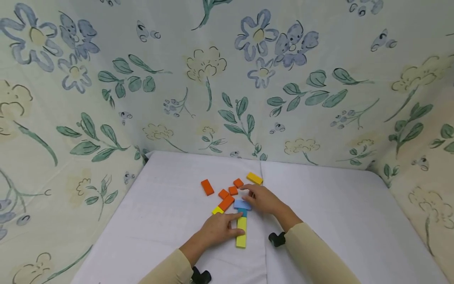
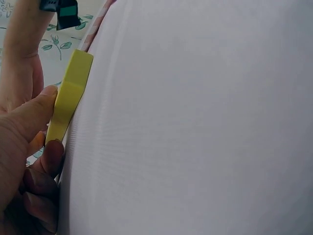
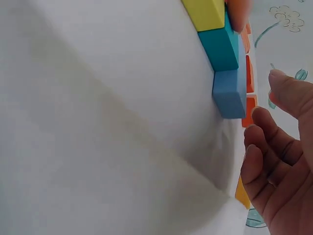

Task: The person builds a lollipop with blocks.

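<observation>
A long yellow block [image 1: 241,238], a teal block [image 1: 244,213] and a light blue block [image 1: 241,204] form a line on the white table, the light blue one crosswise at the far end. My left hand [image 1: 217,228] lies at the left of this line. Its thumb touches the yellow block, and its index fingertip reaches the teal one. Above the light blue block's right side hovers my right hand [image 1: 262,199], fingers loosely bent and thumb apart. The right wrist view shows nothing between those fingers, beside the light blue block [image 3: 230,95].
Left of the line lie a longer orange block [image 1: 226,203], a yellow block [image 1: 217,210] and several small orange blocks [image 1: 224,193]. Another orange block [image 1: 207,187] sits farther left. An amber block [image 1: 254,178] is beyond my right hand. Floral cloth [image 1: 209,118] hangs behind the table.
</observation>
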Demonstrator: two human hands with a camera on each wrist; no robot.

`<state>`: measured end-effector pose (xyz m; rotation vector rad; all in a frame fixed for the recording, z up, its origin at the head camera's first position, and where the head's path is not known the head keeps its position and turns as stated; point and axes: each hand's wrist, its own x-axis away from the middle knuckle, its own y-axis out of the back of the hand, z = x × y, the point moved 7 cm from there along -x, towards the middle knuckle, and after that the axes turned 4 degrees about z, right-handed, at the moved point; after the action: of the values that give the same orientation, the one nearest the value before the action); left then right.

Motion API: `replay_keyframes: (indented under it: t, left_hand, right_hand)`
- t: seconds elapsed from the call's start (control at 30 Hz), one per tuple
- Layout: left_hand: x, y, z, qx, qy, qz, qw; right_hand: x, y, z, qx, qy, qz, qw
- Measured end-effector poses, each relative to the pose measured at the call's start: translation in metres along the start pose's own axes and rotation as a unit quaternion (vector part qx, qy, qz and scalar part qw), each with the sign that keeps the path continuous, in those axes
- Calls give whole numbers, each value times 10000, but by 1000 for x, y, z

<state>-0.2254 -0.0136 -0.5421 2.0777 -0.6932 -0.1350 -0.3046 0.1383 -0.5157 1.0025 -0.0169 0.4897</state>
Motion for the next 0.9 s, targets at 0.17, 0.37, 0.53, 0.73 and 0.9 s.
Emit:
replay_keyframes:
  t: [0.17,0.37,0.53,0.73,0.9]
  left_hand:
    - [0,-2,-2,95,-23,77,9999]
    - [0,-1,-3,107,-3,84,9999]
    - [1,-1,-2,145,72,83,9998]
    - [0,-2,1,142,106,82,9998]
    - [-1,0,2,108,113,68,9999]
  right_hand:
    - [-19,-2,9,38,82,154,9998]
    - [-29,-5,10,113,-14,221,9997]
    - [-34,-7,10,64,-51,253,9996]
    - [-37,-12,10,53,-78,272,9996]
    - [-36,-11,10,-22,-167,330,9993]
